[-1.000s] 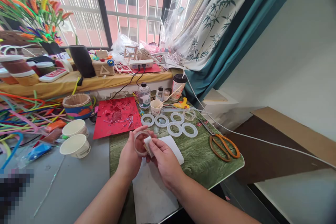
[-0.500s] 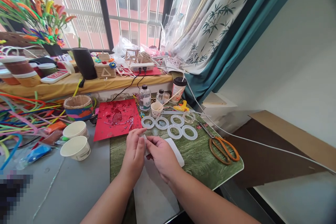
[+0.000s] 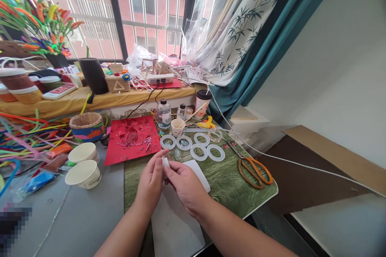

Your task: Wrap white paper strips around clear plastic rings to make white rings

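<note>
My left hand (image 3: 151,178) and my right hand (image 3: 184,182) meet over the near part of the green mat. Between their fingertips they pinch a small whitish translucent piece (image 3: 165,162), mostly covered by the fingers; its full shape is hidden. The left index finger stretches past its top edge. Just beyond the hands lie several translucent white rings (image 3: 216,153), flat on the mat. A white rounded-corner board (image 3: 177,225) lies beneath my hands and wrists.
Large orange-handled scissors (image 3: 255,172) lie at right. Red paper (image 3: 113,152) with dark red scraps and two paper cups (image 3: 83,173) are at left. Behind the rings stand a small cup (image 3: 177,127) with a stick, a clear bottle (image 3: 164,115) and a yellow glue gun (image 3: 208,122).
The view has shifted slightly. My fingers have turned the whitish piece a little, and more of its top shows; both hands keep hold of it.
</note>
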A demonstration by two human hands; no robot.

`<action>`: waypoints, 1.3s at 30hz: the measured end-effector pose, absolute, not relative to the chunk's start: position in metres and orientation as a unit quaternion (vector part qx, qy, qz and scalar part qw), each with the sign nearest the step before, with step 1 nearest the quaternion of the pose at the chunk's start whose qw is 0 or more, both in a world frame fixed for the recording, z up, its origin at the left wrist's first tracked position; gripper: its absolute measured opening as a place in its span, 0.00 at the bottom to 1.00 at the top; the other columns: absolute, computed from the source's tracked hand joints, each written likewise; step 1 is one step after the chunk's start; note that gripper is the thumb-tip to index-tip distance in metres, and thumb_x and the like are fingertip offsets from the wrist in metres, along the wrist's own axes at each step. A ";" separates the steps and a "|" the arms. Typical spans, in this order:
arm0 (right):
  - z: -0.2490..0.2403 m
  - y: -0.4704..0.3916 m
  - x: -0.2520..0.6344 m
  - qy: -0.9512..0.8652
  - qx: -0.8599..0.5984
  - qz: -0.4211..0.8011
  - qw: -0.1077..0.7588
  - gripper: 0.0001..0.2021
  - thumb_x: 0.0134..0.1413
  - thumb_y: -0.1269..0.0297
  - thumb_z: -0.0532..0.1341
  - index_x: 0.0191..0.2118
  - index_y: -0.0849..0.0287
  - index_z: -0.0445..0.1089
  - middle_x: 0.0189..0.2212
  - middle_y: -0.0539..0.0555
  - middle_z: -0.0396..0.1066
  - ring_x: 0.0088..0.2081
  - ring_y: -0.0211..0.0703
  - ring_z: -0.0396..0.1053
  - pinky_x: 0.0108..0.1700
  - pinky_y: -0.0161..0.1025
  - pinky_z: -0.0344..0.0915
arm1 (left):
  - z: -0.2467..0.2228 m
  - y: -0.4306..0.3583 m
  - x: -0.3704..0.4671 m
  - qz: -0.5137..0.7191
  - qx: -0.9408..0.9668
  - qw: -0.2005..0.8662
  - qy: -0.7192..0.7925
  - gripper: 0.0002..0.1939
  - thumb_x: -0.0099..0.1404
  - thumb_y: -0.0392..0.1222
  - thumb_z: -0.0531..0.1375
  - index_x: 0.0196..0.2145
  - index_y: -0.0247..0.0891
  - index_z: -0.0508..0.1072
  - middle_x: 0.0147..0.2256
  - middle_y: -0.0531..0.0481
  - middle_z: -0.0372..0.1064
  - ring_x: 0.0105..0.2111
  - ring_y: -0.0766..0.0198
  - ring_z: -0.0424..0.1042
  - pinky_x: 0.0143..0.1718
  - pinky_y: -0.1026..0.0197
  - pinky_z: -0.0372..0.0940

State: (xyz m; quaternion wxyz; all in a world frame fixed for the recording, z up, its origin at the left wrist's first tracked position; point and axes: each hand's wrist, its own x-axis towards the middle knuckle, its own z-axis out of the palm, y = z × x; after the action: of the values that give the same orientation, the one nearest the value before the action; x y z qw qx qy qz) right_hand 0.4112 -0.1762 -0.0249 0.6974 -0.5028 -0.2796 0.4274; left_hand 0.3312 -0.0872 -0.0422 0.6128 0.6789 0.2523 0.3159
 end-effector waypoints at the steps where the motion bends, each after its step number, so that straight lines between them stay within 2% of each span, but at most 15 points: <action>1: -0.023 -0.177 0.411 -0.289 -0.508 0.417 0.696 0.17 0.60 0.49 0.64 0.31 0.58 0.74 0.25 0.47 0.63 0.29 0.38 0.57 0.35 0.35 0.57 | -0.042 -0.088 0.331 0.319 0.681 0.613 0.243 0.25 0.73 0.59 0.50 0.56 0.42 0.73 0.58 0.43 0.72 0.57 0.51 0.71 0.56 0.51 0.65; 5: -0.014 -0.180 0.413 -0.352 -0.568 0.347 0.658 0.19 0.65 0.49 0.59 0.29 0.57 0.69 0.27 0.48 0.63 0.30 0.39 0.57 0.34 0.36 0.56 | -0.042 -0.089 0.328 0.342 0.692 0.602 0.205 0.23 0.73 0.58 0.52 0.57 0.44 0.72 0.58 0.44 0.72 0.59 0.51 0.69 0.61 0.50 0.60; 7: -0.011 -0.182 0.415 -0.398 -0.596 0.320 0.619 0.19 0.67 0.49 0.57 0.30 0.57 0.68 0.27 0.48 0.63 0.30 0.39 0.58 0.33 0.36 0.56 | -0.044 -0.088 0.327 0.352 0.692 0.599 0.196 0.25 0.74 0.59 0.49 0.57 0.44 0.71 0.57 0.43 0.73 0.57 0.51 0.70 0.61 0.50 0.60; 10: -0.011 -0.183 0.420 -0.422 -0.625 0.322 0.573 0.19 0.67 0.49 0.56 0.30 0.56 0.66 0.24 0.47 0.61 0.26 0.38 0.56 0.30 0.36 0.53 | -0.045 -0.087 0.326 0.368 0.697 0.586 0.189 0.29 0.75 0.61 0.44 0.58 0.42 0.71 0.56 0.42 0.73 0.56 0.51 0.71 0.60 0.50 0.60; 14: -0.015 -0.181 0.423 -0.370 -0.665 0.333 0.556 0.21 0.66 0.50 0.57 0.24 0.55 0.61 0.18 0.45 0.58 0.22 0.36 0.54 0.26 0.36 0.48 | -0.044 -0.087 0.328 0.398 0.700 0.556 0.206 0.26 0.75 0.60 0.47 0.58 0.43 0.69 0.55 0.42 0.72 0.57 0.52 0.69 0.60 0.49 0.59; 17: -0.014 -0.180 0.422 -0.374 -0.652 0.336 0.567 0.17 0.67 0.55 0.55 0.27 0.55 0.62 0.19 0.45 0.59 0.22 0.37 0.55 0.26 0.36 0.49 | -0.045 -0.087 0.330 0.391 0.714 0.538 0.218 0.25 0.75 0.59 0.47 0.55 0.42 0.71 0.56 0.41 0.72 0.57 0.51 0.68 0.61 0.48 0.59; 20: -0.010 -0.180 0.422 -0.418 -0.665 0.274 0.556 0.14 0.67 0.60 0.54 0.28 0.55 0.62 0.22 0.46 0.61 0.25 0.38 0.58 0.29 0.36 0.51 | -0.046 -0.087 0.331 0.361 0.725 0.540 0.230 0.25 0.75 0.59 0.46 0.53 0.42 0.73 0.56 0.42 0.72 0.56 0.51 0.69 0.60 0.49 0.61; 24: -0.009 -0.181 0.423 -0.484 -0.709 0.171 0.484 0.13 0.67 0.64 0.53 0.28 0.55 0.60 0.24 0.48 0.64 0.26 0.39 0.57 0.29 0.37 0.49 | -0.045 -0.086 0.332 0.321 0.728 0.556 0.239 0.23 0.74 0.57 0.48 0.53 0.42 0.74 0.54 0.43 0.74 0.55 0.51 0.71 0.57 0.51 0.64; 28: -0.012 -0.183 0.423 -0.556 -0.726 0.080 0.397 0.11 0.65 0.68 0.51 0.31 0.57 0.64 0.26 0.52 0.68 0.27 0.41 0.58 0.31 0.39 0.49 | -0.041 -0.087 0.332 0.300 0.716 0.580 0.248 0.23 0.74 0.56 0.49 0.51 0.41 0.76 0.51 0.44 0.76 0.53 0.52 0.73 0.55 0.52 0.65; 33: -0.014 -0.191 0.421 -0.640 -0.703 0.040 0.307 0.09 0.62 0.72 0.51 0.39 0.60 0.68 0.30 0.58 0.73 0.29 0.46 0.63 0.33 0.42 0.53 | -0.038 -0.090 0.333 0.310 0.683 0.604 0.269 0.24 0.73 0.57 0.48 0.47 0.41 0.77 0.45 0.44 0.78 0.46 0.54 0.75 0.50 0.54 0.68; 36: -0.016 -0.195 0.423 -0.638 -0.682 0.090 0.347 0.08 0.62 0.72 0.52 0.38 0.59 0.69 0.31 0.56 0.73 0.30 0.46 0.66 0.34 0.40 0.56 | -0.039 -0.092 0.334 0.333 0.661 0.613 0.278 0.23 0.73 0.57 0.48 0.46 0.41 0.76 0.46 0.44 0.77 0.43 0.54 0.75 0.46 0.54 0.70; 39: -0.016 -0.194 0.425 -0.527 -0.700 0.171 0.450 0.11 0.65 0.70 0.50 0.32 0.56 0.66 0.27 0.52 0.70 0.28 0.42 0.65 0.31 0.37 0.56 | -0.042 -0.093 0.334 0.333 0.675 0.600 0.269 0.23 0.74 0.57 0.48 0.49 0.41 0.75 0.49 0.43 0.76 0.48 0.52 0.74 0.50 0.52 0.68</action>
State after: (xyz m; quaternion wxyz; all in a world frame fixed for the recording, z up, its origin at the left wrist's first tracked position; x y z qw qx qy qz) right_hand 0.4249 -0.1943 -0.0161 0.4500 -0.7004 -0.5270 0.1711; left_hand 0.3340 -0.0927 -0.0420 0.6004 0.6753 0.2694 0.3330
